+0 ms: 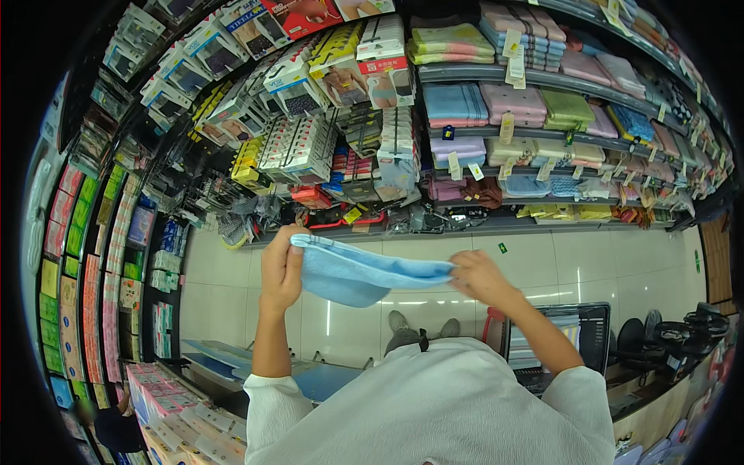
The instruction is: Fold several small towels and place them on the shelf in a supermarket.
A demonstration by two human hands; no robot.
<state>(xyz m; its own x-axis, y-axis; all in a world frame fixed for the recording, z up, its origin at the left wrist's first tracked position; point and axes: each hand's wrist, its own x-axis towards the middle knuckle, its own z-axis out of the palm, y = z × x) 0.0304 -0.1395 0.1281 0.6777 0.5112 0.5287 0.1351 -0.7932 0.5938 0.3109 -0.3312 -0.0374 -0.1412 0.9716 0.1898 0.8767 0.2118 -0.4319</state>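
A folded blue towel (343, 273) hangs stretched between my two hands above the tiled floor. Dark stripes run across its end near my left hand (283, 267), whose thumb presses on that corner. At the opposite corner my right hand (474, 274) pinches the towel, its fingers partly blurred. The towel sags open along its upper edge and droops lowest toward the left. Ahead, on the shelves, lie stacks of folded towels, among them a blue striped one (455, 102) and a pink one (512, 103).
Boxed underwear (308, 148) hangs on the rack ahead left. A black plastic crate (601, 331) with striped cloth stands by my right arm, next to a red stool (493, 319). Tissue packs fill the left shelves (93, 290). Another person (116, 427) stands at lower left.
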